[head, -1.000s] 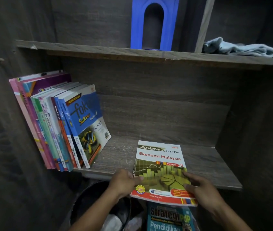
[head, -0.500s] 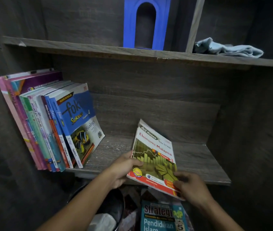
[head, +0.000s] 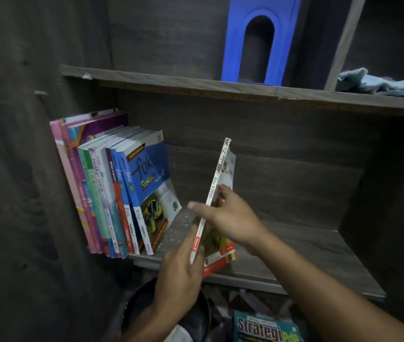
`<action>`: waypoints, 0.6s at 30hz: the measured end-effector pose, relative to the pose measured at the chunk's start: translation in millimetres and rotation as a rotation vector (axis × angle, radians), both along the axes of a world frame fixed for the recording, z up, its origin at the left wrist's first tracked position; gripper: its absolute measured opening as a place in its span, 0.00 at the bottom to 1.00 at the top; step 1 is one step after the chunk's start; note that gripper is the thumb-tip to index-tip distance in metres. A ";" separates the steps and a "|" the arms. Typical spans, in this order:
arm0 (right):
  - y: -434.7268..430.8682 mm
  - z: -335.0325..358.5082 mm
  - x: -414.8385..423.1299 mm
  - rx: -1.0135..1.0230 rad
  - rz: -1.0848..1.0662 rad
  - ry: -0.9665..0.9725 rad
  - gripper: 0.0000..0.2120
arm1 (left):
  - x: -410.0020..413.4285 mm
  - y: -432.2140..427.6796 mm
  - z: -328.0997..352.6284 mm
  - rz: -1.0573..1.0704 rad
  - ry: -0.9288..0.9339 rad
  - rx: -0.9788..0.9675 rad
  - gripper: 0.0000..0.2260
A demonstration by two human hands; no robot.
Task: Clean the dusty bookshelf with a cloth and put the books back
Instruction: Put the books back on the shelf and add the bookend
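The bookshelf is dark wood, and its lower board lies in front of me; the row of books stands at the left end, spines toward me, all leaning left against the side wall. On the board above stands a blue plastic piece; further right, past a divider, the cloth lies crumpled.

The economics book is over the front part of the lower board, just right of the row; its long axis is nearly upright, top tipped a little right, spine toward me, front cover facing right; whether its foot rests on the board I cannot tell. A narrow strip of bare board separates it from the row; to its right the board runs bare to the right wall.

My right hand pinches it at mid-height, thumb across the spine, fingers on the cover. My left hand lies with fairly straight fingers against its lower left side.

Below the front edge sit a dark bin and a teal book.
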State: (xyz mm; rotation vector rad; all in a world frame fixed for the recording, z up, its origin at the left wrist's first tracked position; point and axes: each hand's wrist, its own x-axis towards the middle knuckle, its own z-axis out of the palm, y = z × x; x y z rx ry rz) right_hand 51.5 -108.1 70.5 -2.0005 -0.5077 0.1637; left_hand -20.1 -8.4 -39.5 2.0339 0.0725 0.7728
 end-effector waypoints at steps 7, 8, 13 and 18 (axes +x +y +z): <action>74.0 -13.1 -7.7 -0.006 0.134 -0.358 0.22 | 10.7 62.2 -11.8 0.226 -0.057 -0.025 0.30; 82.7 -16.7 -5.8 -0.007 0.160 -0.380 0.25 | 14.2 67.0 -12.1 0.187 -0.039 -0.094 0.27; 107.4 -38.3 11.8 -0.056 0.252 -0.430 0.36 | 20.0 86.1 -19.9 0.024 0.119 -0.197 0.29; 106.4 -65.4 25.0 -0.053 0.236 -0.343 0.37 | 10.8 110.0 -20.0 0.108 0.096 -0.176 0.27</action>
